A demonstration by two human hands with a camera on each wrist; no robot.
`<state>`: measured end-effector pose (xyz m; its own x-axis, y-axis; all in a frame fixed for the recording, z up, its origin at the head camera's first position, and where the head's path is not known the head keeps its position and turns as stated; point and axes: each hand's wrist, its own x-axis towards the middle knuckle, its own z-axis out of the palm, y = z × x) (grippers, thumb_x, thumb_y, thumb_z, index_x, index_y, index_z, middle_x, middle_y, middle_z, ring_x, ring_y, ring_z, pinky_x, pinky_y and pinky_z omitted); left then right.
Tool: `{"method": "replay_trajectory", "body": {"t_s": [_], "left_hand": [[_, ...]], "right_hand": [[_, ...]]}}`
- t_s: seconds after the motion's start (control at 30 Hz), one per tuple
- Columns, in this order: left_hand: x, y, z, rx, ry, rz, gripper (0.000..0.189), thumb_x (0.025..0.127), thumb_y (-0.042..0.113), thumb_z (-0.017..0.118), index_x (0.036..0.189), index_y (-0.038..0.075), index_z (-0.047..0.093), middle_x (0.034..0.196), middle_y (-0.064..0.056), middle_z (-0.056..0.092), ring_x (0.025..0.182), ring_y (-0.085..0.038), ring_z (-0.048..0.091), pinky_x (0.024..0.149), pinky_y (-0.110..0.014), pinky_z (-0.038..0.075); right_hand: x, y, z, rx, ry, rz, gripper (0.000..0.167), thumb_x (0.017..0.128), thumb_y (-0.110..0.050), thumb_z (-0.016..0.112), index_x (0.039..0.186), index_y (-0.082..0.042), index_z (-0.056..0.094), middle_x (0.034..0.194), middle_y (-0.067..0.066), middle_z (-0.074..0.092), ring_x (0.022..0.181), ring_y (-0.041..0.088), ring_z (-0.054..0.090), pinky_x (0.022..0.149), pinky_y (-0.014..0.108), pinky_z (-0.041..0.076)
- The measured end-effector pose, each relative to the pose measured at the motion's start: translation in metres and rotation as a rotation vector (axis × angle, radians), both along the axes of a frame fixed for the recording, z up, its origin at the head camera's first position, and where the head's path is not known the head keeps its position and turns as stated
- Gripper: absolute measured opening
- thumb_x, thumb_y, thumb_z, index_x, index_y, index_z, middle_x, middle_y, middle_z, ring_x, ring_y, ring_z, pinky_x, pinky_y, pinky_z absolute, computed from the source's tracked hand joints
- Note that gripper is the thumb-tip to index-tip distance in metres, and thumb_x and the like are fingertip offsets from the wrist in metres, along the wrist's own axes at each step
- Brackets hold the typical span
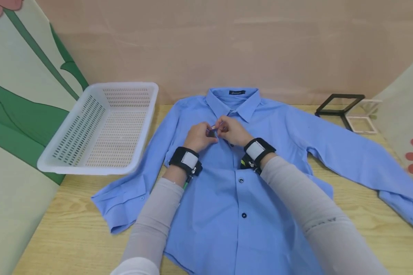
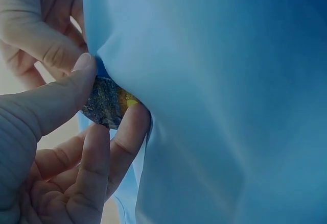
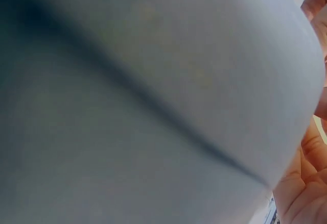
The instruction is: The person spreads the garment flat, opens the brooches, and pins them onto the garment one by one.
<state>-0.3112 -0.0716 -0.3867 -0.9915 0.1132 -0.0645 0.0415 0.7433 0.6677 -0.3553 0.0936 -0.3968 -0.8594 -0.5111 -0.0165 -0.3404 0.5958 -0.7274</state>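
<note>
A light blue long-sleeved shirt (image 1: 206, 198) lies front up on the table, collar away from me. Over its chest, my left hand (image 1: 197, 138) pinches a small, dark, speckled badge (image 2: 104, 103) between thumb and fingers. An orange and yellow patch shows on the badge, and its edge sits against the shirt's raised cloth. Right beside it, my right hand (image 1: 233, 131) has curled fingers pinching at the cloth by the front placket; those fingertips are partly hidden. Blurred shirt cloth (image 3: 153, 132) fills most of the right wrist view, with fingers (image 3: 306, 183) at its right edge.
A white perforated plastic basket (image 1: 137, 154) stands at the left, close to the shirt's left-hand sleeve. Black and white square frames (image 1: 340, 110) stand at the back right, behind the other sleeve. A beige backdrop rises behind the wood-grain table (image 1: 72, 225).
</note>
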Motion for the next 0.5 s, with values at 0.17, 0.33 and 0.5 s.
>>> {"method": "replay_trajectory", "body": {"t_s": [0.17,0.33,0.5], "left_hand": [[0.0007,0.0002,-0.0006,-0.008,0.021,-0.005,0.042,0.085,0.024,0.08,0.117,0.003,0.065,0.091,-0.009,0.063,0.084,-0.022,0.057,0.079,-0.035,0.047],[0.0007,0.0,-0.0009,-0.016,0.038,-0.01,0.042,0.084,0.024,0.081,0.116,0.003,0.065,0.091,-0.009,0.064,0.084,-0.023,0.057,0.08,-0.036,0.048],[0.0021,-0.0005,-0.0009,-0.02,0.049,-0.017,0.042,0.084,0.024,0.081,0.116,0.002,0.065,0.094,-0.012,0.066,0.087,-0.025,0.06,0.082,-0.037,0.049]], "right_hand": [[0.0022,-0.0033,0.0011,0.005,0.009,-0.002,0.02,0.089,0.008,0.062,0.106,-0.002,0.058,0.094,0.017,0.065,0.078,0.023,0.06,0.067,0.027,0.046],[0.003,-0.0049,0.0016,0.016,0.017,0.001,0.02,0.088,0.009,0.062,0.104,-0.002,0.058,0.094,0.017,0.064,0.076,0.023,0.06,0.065,0.026,0.045],[0.0026,-0.0052,0.0007,0.017,0.017,0.034,0.021,0.086,0.011,0.062,0.104,-0.001,0.058,0.099,0.018,0.062,0.081,0.027,0.062,0.068,0.028,0.048]]}}
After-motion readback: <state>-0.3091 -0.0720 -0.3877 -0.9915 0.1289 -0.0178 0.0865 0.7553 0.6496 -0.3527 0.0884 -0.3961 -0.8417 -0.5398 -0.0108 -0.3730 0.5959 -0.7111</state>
